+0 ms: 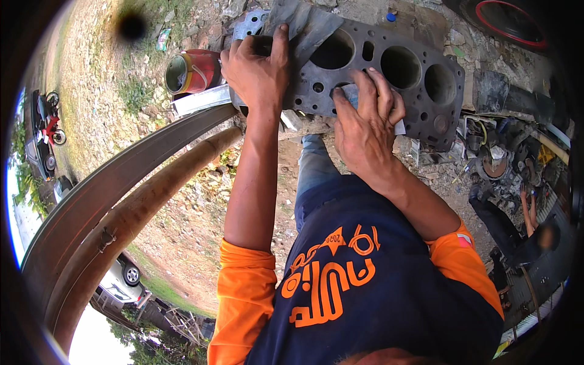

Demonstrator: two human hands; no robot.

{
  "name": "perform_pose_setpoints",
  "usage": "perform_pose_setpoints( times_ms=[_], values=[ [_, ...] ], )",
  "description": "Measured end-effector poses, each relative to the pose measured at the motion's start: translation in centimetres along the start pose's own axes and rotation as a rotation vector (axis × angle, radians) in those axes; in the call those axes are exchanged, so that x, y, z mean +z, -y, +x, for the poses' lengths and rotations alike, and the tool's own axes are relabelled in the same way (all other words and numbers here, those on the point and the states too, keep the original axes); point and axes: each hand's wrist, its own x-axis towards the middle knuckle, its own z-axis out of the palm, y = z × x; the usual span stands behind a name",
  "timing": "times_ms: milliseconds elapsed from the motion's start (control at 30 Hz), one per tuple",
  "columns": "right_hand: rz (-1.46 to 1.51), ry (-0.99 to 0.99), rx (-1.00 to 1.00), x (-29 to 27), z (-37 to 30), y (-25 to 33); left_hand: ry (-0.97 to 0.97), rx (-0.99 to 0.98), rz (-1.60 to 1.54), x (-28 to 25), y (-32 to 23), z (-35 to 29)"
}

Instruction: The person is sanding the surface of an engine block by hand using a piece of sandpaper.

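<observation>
A dark grey engine block (447, 103) with large round cylinder bores lies across the top of the view. My left hand (258, 70) rests on its left end, fingers spread, one stretched beside a dark, worn flat sheet (319, 39) draped over the block. Bent fingers of my right hand (368, 115) press a pale blue-grey flat piece (398, 126) against the block's near side, in front of the middle bores. My palm and fingers hide most of that piece, so its kind is unclear.
A red bucket (204, 70) stands left of the block. A rusty pipe (140, 213) and a metal beam (121, 173) curve along the left. At right, another person's hands (529, 210) are near greasy machine parts (493, 164). A red-rimmed tyre (511, 24) lies top right.
</observation>
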Motion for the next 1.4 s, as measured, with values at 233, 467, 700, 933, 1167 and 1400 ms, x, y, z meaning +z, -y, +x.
perform_pose_setpoints(
  times_ms=[233, 467, 700, 933, 1167, 1400],
  values=[
    [-0.074, -0.022, 0.034, 0.6, -0.5, 0.7, 0.057, -0.018, 0.034, -0.2, -0.4, -0.1],
    [-0.135, -0.060, 0.054, 0.9, -0.4, 1.0, 0.075, -0.008, 0.052, 0.0, 0.0, 0.0],
    [-0.081, -0.053, 0.043, 0.9, 0.0, 1.0, 0.083, -0.015, 0.046, -0.4, -0.2, 0.1],
    [0.007, 0.005, 0.040, 0.2, 0.4, 0.7, 0.082, -0.019, 0.054, -0.3, 0.1, 0.1],
    [0.014, 0.023, -0.005, -0.1, 0.2, -0.2, 0.091, -0.037, 0.055, -0.2, -0.1, 0.0],
    [0.014, 0.037, -0.052, 0.0, 0.0, -0.5, 0.082, -0.041, 0.059, -0.2, -0.2, 0.0]
  ],
)
